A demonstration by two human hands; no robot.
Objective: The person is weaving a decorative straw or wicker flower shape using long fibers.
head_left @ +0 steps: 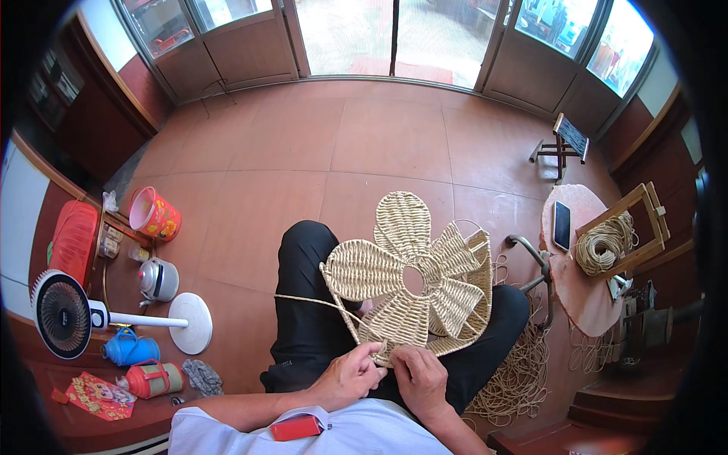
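Across my lap lies a woven straw piece (368, 271) shaped like a flower, with wide petals around a round hole and a curved basket-like part beneath its right side. My left hand (349, 381) is closed, its thumb and forefinger pinching the cord at the near edge. Close beside it, my right hand (419, 379) has its fingers bent and pressed together on the same edge; what lies between their tips is hidden. A loose length of straw cord (307, 300) runs out leftward over my left knee.
Loose cord (523, 371) lies heaped on the floor by my right leg. To the right, a low table (565, 280) bears a phone (561, 225) and a wooden frame (658, 220) with coiled cord (601, 246). On the left are a fan (64, 312), a kettle (159, 280) and a bucket (155, 214).
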